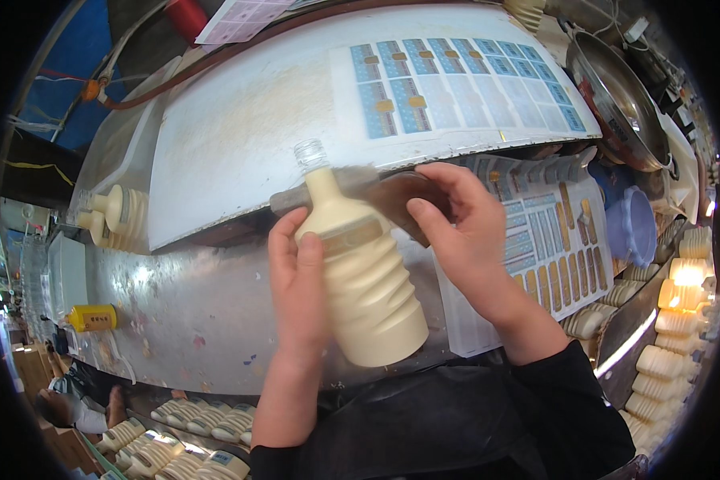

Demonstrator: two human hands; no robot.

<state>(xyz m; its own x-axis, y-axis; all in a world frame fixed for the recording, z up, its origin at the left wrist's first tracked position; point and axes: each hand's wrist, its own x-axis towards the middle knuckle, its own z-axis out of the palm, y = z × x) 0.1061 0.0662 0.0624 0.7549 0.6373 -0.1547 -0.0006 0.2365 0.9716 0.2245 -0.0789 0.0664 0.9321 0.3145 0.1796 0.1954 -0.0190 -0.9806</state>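
Observation:
My left hand (298, 292) is closed around the side of a cream-coloured ribbed bottle (374, 292), its thumb on the front. The bottle tilts away from me, with its clear threaded neck (310, 154) pointing at the sloped white board. A brownish-grey band (352, 238) crosses its shoulder. Between the thumb and fingers of my right hand (476, 232) is a dark brown flat piece (404, 202), close beside the bottle's shoulder; its exact kind is unclear. Behind the bottle's neck lies a grey rounded pad (290, 200) at the board's front edge.
Blue label sheets (432, 88) lie on the white board (248, 120). At the right are another label sheet (564, 264), a purple basin (632, 228) and a metal pan (624, 96). A yellow container (94, 318) stands left. Several bottles (156, 456) lie lower left, near another person (80, 404).

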